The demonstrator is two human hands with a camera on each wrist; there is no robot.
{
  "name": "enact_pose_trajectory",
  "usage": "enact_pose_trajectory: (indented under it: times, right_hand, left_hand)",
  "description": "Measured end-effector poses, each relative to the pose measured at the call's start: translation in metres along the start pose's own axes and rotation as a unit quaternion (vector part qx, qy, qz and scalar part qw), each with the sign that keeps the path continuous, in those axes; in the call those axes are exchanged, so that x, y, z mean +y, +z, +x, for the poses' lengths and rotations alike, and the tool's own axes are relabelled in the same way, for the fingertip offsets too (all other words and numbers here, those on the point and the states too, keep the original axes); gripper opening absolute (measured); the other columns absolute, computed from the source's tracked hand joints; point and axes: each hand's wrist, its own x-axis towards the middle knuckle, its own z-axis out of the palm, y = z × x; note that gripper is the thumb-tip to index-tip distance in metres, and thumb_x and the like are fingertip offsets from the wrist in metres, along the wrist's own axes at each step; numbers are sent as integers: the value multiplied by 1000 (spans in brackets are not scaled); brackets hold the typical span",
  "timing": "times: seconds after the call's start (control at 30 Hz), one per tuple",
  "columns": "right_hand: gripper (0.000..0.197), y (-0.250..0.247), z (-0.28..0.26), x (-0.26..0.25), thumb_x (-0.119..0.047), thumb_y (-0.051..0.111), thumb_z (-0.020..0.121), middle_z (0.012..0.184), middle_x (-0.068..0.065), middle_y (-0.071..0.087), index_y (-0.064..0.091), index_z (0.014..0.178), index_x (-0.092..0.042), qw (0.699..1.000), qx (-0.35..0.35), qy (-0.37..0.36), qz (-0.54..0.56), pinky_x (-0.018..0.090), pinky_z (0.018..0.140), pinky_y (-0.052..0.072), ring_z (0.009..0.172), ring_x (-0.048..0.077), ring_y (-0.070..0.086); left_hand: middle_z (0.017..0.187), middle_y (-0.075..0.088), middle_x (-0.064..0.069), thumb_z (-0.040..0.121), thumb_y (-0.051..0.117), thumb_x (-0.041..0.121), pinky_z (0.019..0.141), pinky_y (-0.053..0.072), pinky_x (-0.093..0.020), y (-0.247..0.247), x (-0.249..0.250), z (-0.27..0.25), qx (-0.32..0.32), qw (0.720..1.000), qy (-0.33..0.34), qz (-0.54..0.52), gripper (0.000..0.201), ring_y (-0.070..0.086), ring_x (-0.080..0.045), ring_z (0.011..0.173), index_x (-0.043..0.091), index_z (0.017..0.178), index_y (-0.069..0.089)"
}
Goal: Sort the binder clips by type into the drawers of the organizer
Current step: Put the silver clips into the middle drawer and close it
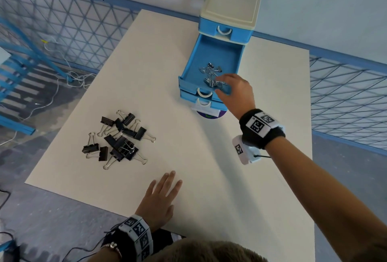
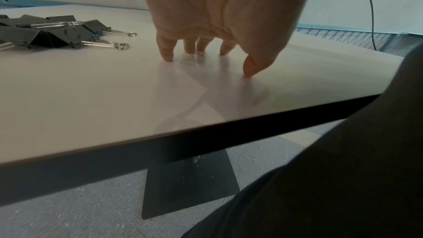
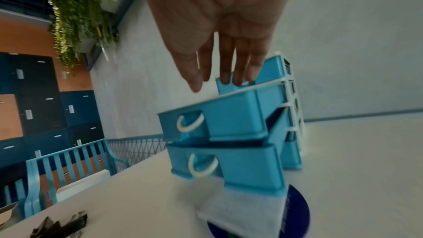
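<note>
A blue drawer organizer (image 1: 230,18) with a cream top stands at the table's far side. Its middle drawer (image 1: 209,58) is pulled far out and holds several small binder clips (image 1: 210,74). The drawer below (image 1: 188,94) sticks out a little. My right hand (image 1: 228,85) hovers over the open drawer's front right corner, fingers straight and holding nothing; the right wrist view shows those fingers (image 3: 226,68) above the drawer (image 3: 228,115). A pile of large black binder clips (image 1: 118,138) lies on the table's left part. My left hand (image 1: 161,194) rests flat on the table, its fingertips (image 2: 168,55) touching the surface.
The white table (image 1: 209,178) has its near edge (image 2: 206,133) right by my body. A round dark blue pad (image 1: 209,115) lies under the organizer's front. Blue mesh railings (image 1: 345,94) run behind and beside the table, with cables on the floor at left.
</note>
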Motion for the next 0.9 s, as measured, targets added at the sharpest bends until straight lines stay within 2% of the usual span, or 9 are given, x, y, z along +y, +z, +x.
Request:
enact_pose_trajectory:
  times: [0.1,0.2,0.3,0.37,0.5,0.6,0.73,0.9]
  right_hand:
    - [41,7,-13,11,-18,69,77,116,17,55,57,115,-9,999,42,26,9,30,86,39,107,31,49]
    - [53,16,-18,17,-19,74,73,118,18,49,52,120,-8,996,64,56,25,38,88,44,106,32,49]
    - [58,22,-18,18,-17,74,72,120,17,46,47,123,-9,990,92,88,62,40,83,49,100,32,53]
    - [60,24,-18,19,-16,74,73,120,17,45,45,124,-8,985,107,104,80,35,78,49,97,30,54]
    - [60,26,-16,18,-16,74,73,119,16,47,44,124,-7,980,128,115,99,33,78,48,98,26,54]
    - [59,26,-13,18,-14,74,74,118,16,48,44,124,-6,977,141,116,110,31,79,49,101,21,52]
    - [62,24,-4,17,-14,74,73,117,15,48,42,125,-7,971,161,127,125,26,77,46,93,10,46]
    - [69,22,12,22,-17,77,71,120,16,46,39,128,-8,979,136,113,104,24,75,44,95,14,47]
  left_hand:
    - [139,38,-13,67,42,37,84,51,-44,-2,-2,2,-1,1000,18,6,66,37,-26,124,18,130,44]
    - [131,51,-14,55,67,43,80,54,-40,-8,-5,7,-7,998,60,10,77,56,-27,113,18,125,46]
    - [125,59,-13,44,73,48,78,55,-38,-15,-11,11,-4,996,86,18,88,60,-24,108,19,122,45]
    - [126,58,-13,43,71,53,78,54,-38,-18,-17,14,-16,995,92,24,90,57,-25,112,20,122,45]
    - [132,52,-12,46,63,61,80,53,-40,-19,-26,17,-30,994,101,33,90,36,-23,120,20,125,46]
    - [136,39,-12,47,62,63,80,52,-40,-18,-29,16,-24,993,112,29,90,34,-22,121,21,125,46]
    - [138,33,-12,50,61,63,83,51,-41,-16,-31,15,-15,993,116,21,90,32,-22,124,20,127,44]
    - [146,24,-13,55,59,63,92,46,-44,-12,-32,11,-29,994,103,9,89,29,-24,128,19,130,42]
